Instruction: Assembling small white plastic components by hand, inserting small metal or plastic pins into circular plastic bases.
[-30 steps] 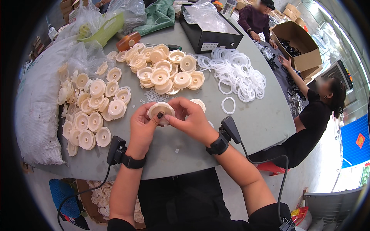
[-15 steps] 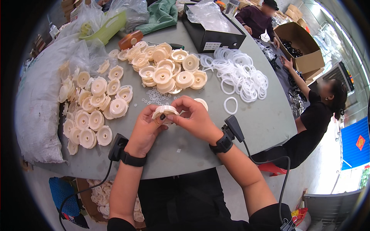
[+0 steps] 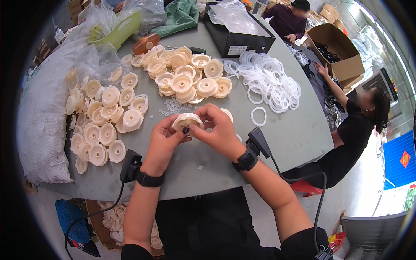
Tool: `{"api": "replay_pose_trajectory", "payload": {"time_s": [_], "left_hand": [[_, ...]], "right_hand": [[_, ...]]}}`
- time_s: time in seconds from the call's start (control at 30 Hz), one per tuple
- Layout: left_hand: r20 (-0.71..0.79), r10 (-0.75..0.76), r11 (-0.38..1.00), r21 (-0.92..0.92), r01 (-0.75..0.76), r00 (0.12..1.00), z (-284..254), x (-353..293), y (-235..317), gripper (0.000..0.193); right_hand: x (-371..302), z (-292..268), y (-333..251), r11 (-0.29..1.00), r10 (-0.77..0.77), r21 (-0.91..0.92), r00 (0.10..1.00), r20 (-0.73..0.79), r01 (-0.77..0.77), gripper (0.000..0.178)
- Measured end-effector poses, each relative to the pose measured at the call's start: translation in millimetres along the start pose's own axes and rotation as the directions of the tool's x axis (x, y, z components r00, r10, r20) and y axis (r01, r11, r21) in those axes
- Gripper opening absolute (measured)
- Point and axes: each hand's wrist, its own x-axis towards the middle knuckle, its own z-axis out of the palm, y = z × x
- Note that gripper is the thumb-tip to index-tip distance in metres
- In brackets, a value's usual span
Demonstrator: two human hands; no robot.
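Between the two hands, just above the near edge of the table (image 3: pixel 277 143), a cream plastic disc (image 3: pixel 187 121) is being held up off the surface. The left hand (image 3: pixel 162 145) is cupping it from below and from the left, fingers curled shut around its rim, while the right hand (image 3: pixel 219 130) is closing over its right side with the thumb and fingertips pressing at the rim. Whether a clear ring is being seated there cannot be told, since the fingers are covering that part. Judging from this, the work is going best if the left hand is keeping the disc steady and level while the right is working round the edge bit by bit, rather than forcing one spot. Both wrists are wearing black bands with small boxes, and cables are trailing back from them toward the body; these are wanting slack so they are not dragging on the wrists. Just beyond the hands, small white washers (image 3: pixel 173 106) are lying scattered, and behind them a heap of discs (image 3: pixel 190 78) is sitting mid-table. Another spread of discs (image 3: pixel 104 121) is lying to the left beside a big white sack (image 3: pixel 41 130). Clear rings (image 3: pixel 268 84) are piled to the right, one ring (image 3: pixel 259 116) lying alone near the right hand. A black box (image 3: pixel 238 34) is standing at the far side, and other people are working beyond the table.
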Motion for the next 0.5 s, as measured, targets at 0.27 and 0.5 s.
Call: {"api": "replay_pose_trajectory", "payload": {"time_s": [0.27,0.5], "left_hand": [[-0.004,-0.02,0.999,-0.048,0.02,1.0,0,-3,2,0.036],[0.032,-0.067,0.992,-0.109,0.07,0.997,-3,1,2,0.032]], "right_hand": [[-1,4,4,0.999,-0.013,0.038,1.0,-0.006,0.014,0.023],[0,-6,0,0.995,0.048,0.087,0.995,0.085,-0.055,0.023]]}}
